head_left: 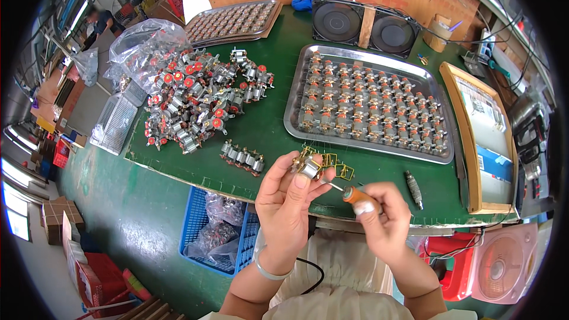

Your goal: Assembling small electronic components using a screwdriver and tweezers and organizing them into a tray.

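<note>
My left hand, raised at the green table's front edge, pinches a small silver motor part with a brass-coloured frame around it. My right hand is wrapped round the orange-brown handle of a screwdriver. The screwdriver's shaft points left to the motor part; whether the tip touches it is hidden by my left fingers. Several brass wire frames lie just behind my left hand. To its left stands a short row of similar motor parts.
Behind and left is a heap of motor parts with red ends. A metal tray holds rows of them. A knurled metal tool and a wood-framed box lie right; a blue crate stands below the table edge.
</note>
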The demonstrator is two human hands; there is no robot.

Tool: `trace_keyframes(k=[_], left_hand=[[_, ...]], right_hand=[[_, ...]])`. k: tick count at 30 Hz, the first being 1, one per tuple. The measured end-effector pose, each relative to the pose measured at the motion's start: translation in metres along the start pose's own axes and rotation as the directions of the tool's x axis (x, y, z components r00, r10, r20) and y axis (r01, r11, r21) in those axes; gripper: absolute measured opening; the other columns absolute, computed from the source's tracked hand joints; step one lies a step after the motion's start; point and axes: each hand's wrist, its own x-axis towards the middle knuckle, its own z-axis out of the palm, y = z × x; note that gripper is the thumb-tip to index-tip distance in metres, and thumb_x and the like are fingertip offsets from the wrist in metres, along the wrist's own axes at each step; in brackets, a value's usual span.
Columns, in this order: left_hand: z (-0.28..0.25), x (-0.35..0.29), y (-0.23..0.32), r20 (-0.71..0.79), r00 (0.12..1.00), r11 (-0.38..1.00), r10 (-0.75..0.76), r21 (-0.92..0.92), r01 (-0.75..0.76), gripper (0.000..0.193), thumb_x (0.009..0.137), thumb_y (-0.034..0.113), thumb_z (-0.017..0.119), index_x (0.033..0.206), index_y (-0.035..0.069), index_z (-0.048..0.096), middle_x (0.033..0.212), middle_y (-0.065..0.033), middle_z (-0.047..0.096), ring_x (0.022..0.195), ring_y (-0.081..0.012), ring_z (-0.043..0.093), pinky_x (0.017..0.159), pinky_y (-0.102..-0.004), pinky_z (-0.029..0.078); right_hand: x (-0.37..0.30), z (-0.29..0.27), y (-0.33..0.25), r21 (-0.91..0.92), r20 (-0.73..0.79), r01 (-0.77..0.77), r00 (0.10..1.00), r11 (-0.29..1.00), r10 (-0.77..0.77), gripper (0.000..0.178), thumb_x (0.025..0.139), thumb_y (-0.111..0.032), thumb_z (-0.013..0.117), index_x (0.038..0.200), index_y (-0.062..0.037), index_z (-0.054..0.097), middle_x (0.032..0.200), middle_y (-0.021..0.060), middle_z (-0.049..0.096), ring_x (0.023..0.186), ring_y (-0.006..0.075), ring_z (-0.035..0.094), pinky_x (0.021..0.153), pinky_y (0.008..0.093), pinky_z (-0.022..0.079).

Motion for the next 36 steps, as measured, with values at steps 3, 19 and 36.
trace_keyframes(k=[3, 19, 36], left_hand=[[-0.001, -0.001, 0.002, 0.011, 1.0, 1.0, -0.007, 0.005, 0.007, 0.033, 0.089, 0.008, 0.049, 0.12, 0.001, 0.042, 0.108, -0.0168, 0.057, 0.092, -0.0291, 0.061, 0.076, -0.0338, 0.054], [-0.01, 0.006, 0.006, 0.0, 0.982, 0.982, -0.187, 0.01, 0.187, 0.033, 0.088, 0.008, 0.051, 0.12, 0.002, 0.044, 0.108, -0.0175, 0.057, 0.088, -0.0276, 0.062, 0.074, -0.0334, 0.053], [-0.027, 0.005, -0.01, 0.335, 0.924, 0.677, -0.187, 0.725, -0.126, 0.029, 0.077, 0.0, 0.063, 0.105, 0.001, 0.059, 0.097, -0.0113, 0.064, 0.078, -0.0132, 0.063, 0.071, -0.0248, 0.052]], right_hand=[[0.011, -0.02, -0.003, 0.546, 0.522, -0.732, 0.677, 0.407, 0.519, 0.012, 0.086, -0.012, 0.056, 0.084, -0.001, 0.052, 0.07, 0.0021, 0.052, 0.054, 0.007, 0.044, 0.05, 0.0196, 0.036], [0.03, -0.041, -0.01, 0.348, 0.188, -0.521, 0.853, 0.779, 0.486, 0.023, 0.077, -0.009, 0.067, 0.094, -0.0035, 0.051, 0.075, 0.0026, 0.054, 0.059, 0.0051, 0.052, 0.042, 0.0177, 0.04], [0.062, -0.03, -0.019, 0.039, 0.203, 0.137, 0.969, 0.99, -0.142, 0.043, 0.083, 0.0, 0.055, 0.123, 0.0018, 0.04, 0.107, 0.0182, 0.054, 0.09, 0.0184, 0.057, 0.073, 0.0261, 0.049]])
